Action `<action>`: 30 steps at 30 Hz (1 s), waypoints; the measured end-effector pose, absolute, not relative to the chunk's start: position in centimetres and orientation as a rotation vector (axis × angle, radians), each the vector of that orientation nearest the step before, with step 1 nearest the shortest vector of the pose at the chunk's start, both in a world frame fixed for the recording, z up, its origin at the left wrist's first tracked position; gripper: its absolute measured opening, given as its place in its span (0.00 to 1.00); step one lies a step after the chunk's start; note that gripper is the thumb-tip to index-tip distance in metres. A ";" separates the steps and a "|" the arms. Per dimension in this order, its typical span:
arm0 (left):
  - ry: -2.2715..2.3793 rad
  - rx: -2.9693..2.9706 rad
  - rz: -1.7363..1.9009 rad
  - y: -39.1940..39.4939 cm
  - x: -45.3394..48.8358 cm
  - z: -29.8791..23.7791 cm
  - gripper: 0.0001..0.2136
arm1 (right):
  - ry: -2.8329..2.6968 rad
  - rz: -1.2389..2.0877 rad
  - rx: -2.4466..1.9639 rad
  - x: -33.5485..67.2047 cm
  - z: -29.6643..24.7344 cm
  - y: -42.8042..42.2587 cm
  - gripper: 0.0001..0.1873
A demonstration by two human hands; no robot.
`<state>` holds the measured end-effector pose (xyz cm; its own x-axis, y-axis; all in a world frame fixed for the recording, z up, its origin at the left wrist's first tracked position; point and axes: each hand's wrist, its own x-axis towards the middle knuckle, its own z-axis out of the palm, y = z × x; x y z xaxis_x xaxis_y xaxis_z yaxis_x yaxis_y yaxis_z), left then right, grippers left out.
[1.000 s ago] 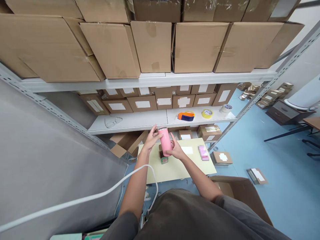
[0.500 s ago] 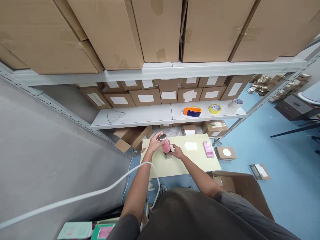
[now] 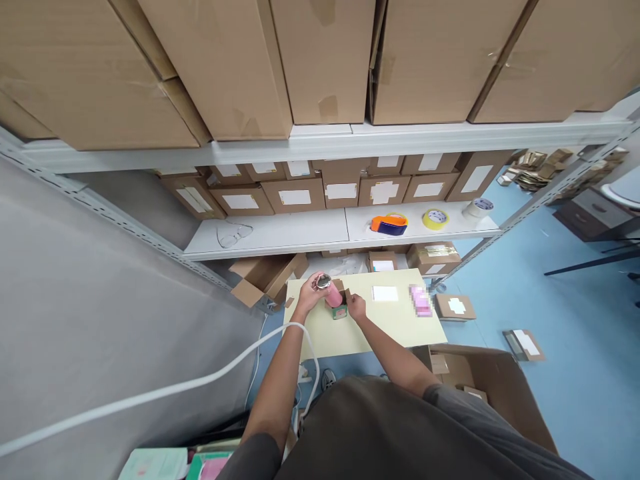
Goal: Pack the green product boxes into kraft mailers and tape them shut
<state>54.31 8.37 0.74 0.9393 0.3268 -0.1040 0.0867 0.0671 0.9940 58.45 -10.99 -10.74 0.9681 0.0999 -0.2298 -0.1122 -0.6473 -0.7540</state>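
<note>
My left hand is wrapped round the upper part of a pink tumbler with a shiny silver top. The tumbler leans to the left, its lower end at the opening of a small green and brown box. How far it reaches inside is hidden. With fingers closed, my right hand pinches the right edge or flap of that box. The box stands on a pale yellow tabletop. A white card lies on the tabletop to the right of my right hand.
A blurred pink item lies at the table's right end. Tape rolls, an orange tape dispenser and glasses sit on the shelf. A large open carton stands at right; a white hose arcs across the left.
The tumbler has tipped further left, its base shifting slightly right over the box. My right hand has closed at the box's edge, and the box's opening now shows more.
</note>
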 end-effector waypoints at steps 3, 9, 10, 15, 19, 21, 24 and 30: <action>0.326 1.513 0.189 7.6 54.5 0.4 0.38 | 0.020 0.290 -2.203 58.5 -11.0 -10.9 0.20; 0.246 1.761 0.175 5.7 54.7 -1.7 0.34 | 0.112 0.360 -2.066 58.4 -11.8 -11.4 0.24; 0.245 1.809 0.178 5.5 54.6 -2.2 0.33 | 0.119 0.365 -2.045 58.4 -12.0 -11.4 0.23; 0.344 2.114 0.186 4.3 54.3 -5.0 0.27 | 0.176 0.356 -1.995 58.0 -12.8 -11.1 0.20; 0.433 2.394 0.093 2.3 54.3 -6.9 0.26 | 0.282 0.291 -1.978 57.8 -12.9 -10.4 0.23; 0.437 2.484 0.052 1.6 54.0 -7.7 0.27 | 0.304 0.275 -1.974 57.8 -12.9 -10.3 0.23; 0.426 2.503 -0.006 1.6 52.9 -8.7 0.27 | 0.268 0.298 -1.973 57.8 -12.9 -10.5 0.22; 0.576 2.080 0.209 4.8 51.6 -10.2 0.16 | 0.172 0.380 -1.975 57.6 -13.5 -10.4 0.18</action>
<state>51.56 4.84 -10.21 0.8753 0.4777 -0.0747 0.3180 -0.4525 0.8331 57.56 -10.44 -13.52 0.9389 0.0500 -0.3405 -0.2891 -0.4221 -0.8592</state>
